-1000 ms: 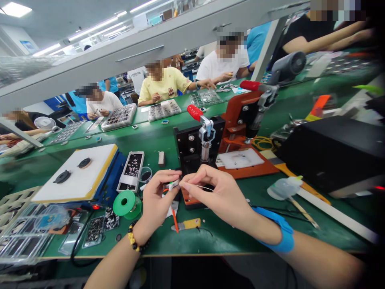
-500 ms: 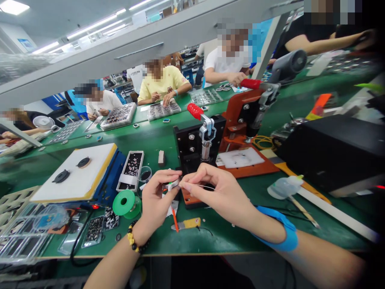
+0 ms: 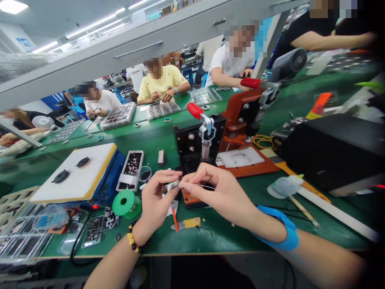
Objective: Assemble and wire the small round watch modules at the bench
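My left hand pinches a small light-coloured part with a bit of green on it; the fingers hide most of it. Close against it, my right hand holds a thin white strand between thumb and forefinger. The fingertips of both hands nearly meet. Just behind them stands a black toggle-clamp press with a red handle and an orange base. Below the hands, a yellow-handled tool and an orange stick lie on the green mat.
On the left are a blue box with a white top, a green spool and a tray of small parts. An orange press, a bottle and a black box stand right. Co-workers sit across the bench.
My hands and what they hold look almost unchanged. Across the bench, the co-worker in white at the right has shifted, and that person's hand has moved from beside the red handle.
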{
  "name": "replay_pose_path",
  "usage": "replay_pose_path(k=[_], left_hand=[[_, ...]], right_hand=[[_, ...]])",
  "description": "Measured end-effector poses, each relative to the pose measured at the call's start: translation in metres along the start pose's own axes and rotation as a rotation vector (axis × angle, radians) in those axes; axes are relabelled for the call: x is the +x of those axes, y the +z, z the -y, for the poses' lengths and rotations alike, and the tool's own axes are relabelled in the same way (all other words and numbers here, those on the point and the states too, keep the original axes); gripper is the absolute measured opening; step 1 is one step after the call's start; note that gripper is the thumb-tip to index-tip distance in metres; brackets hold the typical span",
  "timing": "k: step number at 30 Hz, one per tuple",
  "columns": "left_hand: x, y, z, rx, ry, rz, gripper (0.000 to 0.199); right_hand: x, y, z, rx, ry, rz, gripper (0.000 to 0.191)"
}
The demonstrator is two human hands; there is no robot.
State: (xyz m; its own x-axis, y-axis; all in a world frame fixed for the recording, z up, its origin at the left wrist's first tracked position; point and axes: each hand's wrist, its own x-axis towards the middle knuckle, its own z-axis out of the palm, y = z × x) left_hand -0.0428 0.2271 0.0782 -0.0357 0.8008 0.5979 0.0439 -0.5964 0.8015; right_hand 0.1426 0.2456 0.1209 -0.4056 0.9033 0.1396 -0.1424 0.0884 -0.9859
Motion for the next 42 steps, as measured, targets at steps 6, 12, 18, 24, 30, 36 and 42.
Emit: replay_pose_path(k=[6,12,18,24,30,36,42], left_hand=[[0.0009,0.0016,-0.0009,-0.011,0.002,-0.002,0.024],[0.0016,0.0017,-0.0013,-0.011,0.005,-0.004,0.023],[0.0003,0.0004,0.0002,-0.005,0.006,0.015,0.027],[0.0009,0.0001,0.0008,-0.011,0.000,0.015,0.027],[0.0009,0.0009,0.0004,-0.013,-0.009,0.008,0.025],[0.0014,0.0022,-0.0012,-0.018,-0.022,-0.003,0.023],[0.0043,0.0022,-0.0022,-0.036,-0.049,-0.028,0.023]], right_hand=[[-0.0003,0.0002,-0.0002,0.006,0.003,0.001,0.032],[0.0009,0.0004,0.0008,-0.003,-0.011,0.001,0.031],[-0.0005,0.0002,0.0018,-0.027,-0.020,-0.005,0.031],[0.0002,-0.0001,0.0019,-0.021,-0.010,-0.005,0.032],[0.0001,0.0006,0.0019,-0.008,-0.002,-0.001,0.033],[-0.0004,-0.0002,0.0046,-0.001,-0.003,0.002,0.037],[0.0002,-0.0020,0.0041,0.022,-0.044,-0.008,0.038]])
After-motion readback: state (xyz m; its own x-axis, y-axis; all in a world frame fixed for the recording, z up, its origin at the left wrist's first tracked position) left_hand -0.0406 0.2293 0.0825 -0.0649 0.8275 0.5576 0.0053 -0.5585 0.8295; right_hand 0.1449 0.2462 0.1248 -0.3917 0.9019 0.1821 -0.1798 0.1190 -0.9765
